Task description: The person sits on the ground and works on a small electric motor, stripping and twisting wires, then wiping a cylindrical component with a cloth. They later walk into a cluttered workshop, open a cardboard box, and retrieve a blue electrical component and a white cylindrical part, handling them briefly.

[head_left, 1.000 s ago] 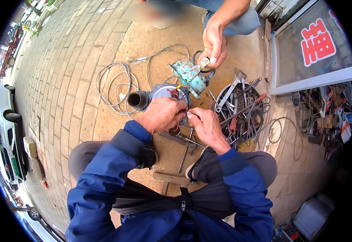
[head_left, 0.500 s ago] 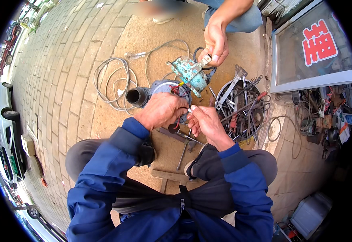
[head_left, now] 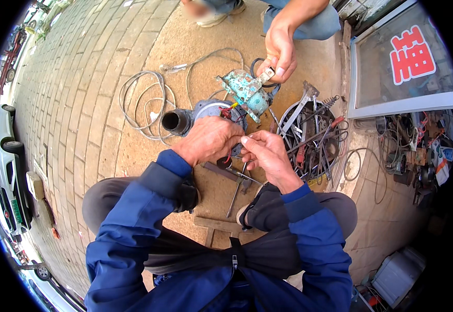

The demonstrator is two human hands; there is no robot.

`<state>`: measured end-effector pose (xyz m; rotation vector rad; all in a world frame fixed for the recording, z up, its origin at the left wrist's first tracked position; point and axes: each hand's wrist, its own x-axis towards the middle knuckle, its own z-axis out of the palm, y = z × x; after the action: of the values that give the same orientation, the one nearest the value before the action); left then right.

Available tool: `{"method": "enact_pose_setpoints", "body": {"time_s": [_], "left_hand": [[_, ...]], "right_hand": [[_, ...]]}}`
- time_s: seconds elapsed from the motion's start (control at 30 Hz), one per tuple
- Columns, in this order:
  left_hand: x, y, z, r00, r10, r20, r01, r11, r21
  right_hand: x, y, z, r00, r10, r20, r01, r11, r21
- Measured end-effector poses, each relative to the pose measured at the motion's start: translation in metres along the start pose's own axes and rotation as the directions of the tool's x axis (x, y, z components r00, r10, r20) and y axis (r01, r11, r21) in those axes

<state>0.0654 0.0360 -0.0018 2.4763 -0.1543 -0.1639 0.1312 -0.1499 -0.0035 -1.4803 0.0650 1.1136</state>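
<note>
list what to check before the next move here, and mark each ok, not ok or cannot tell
1. Left hand and right hand working together: ok, fingertips close together by the grey housing.
2. What the fingers pinch: cannot tell, too small and partly covered.
3. Turquoise metal part supported: ok, the co-worker's hand grips its tab.
4. Red wires free of that part: cannot tell, they overlap closely in this view.
5. Coiled cable away from both hands: ok, off to the left.
6. All tools in the tool pile: not ok, a long metal rod lies outside.

One teal casing (head_left: pixel 247 93), one grey machine (head_left: pixel 207 109), two blue sleeves (head_left: pixel 117 223)
</note>
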Motion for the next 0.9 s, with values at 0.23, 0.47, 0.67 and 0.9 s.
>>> {"method": "enact_pose_setpoints", "body": {"time_s": [0.23,0.47,0.67,0.9], "left_hand": [[0.0,0.001,-0.001,1.0,0.003,-0.031,-0.005,0.998,-0.057],[-0.001,-0.002,0.003,0.998,0.0,-0.055,-0.004,0.998,-0.065],[0.0,-0.002,0.0,0.999,0.009,-0.045,-0.012,0.998,-0.064],[0.0,0.001,-0.003,1.0,-0.025,-0.016,0.024,0.997,-0.072]], "right_hand": [[0.009,0.015,-0.01,0.992,-0.031,0.12,0.025,0.998,0.053],[0.001,0.003,-0.003,0.997,0.041,0.07,-0.048,0.993,0.109],[0.001,0.006,-0.007,1.0,-0.005,0.03,0.002,0.995,0.099],[0.002,0.013,-0.015,0.999,-0.024,0.03,0.018,0.985,0.174]]}}
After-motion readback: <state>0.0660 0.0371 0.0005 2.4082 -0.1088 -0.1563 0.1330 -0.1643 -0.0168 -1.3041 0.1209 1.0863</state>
